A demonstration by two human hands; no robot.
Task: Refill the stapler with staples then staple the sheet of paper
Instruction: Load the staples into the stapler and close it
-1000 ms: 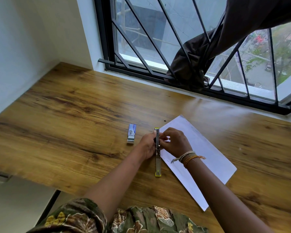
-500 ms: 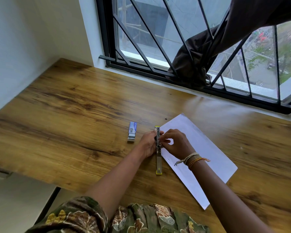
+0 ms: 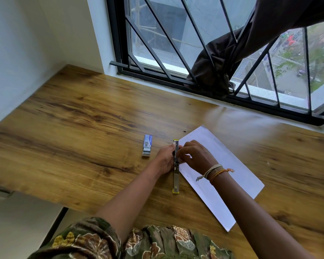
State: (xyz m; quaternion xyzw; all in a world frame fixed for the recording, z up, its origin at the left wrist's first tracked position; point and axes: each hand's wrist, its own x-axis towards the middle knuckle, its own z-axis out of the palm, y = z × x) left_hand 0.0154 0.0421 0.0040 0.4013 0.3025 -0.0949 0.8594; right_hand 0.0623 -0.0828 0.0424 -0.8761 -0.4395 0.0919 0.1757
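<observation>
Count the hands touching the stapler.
2. The left hand steadies the opened stapler from its left side; the right hand works at its middle from the right, over the paper. The fingertips are partly hidden.

Stapler (image 3: 176, 176) on desk (image 3: 82, 128) btwn staple box (image 3: 147, 145) (L) & paper (image 3: 223, 176) (R).

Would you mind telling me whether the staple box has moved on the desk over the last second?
No. The staple box lies in the same spot left of the sheet of paper, same angle; only the camera shifted.
</observation>
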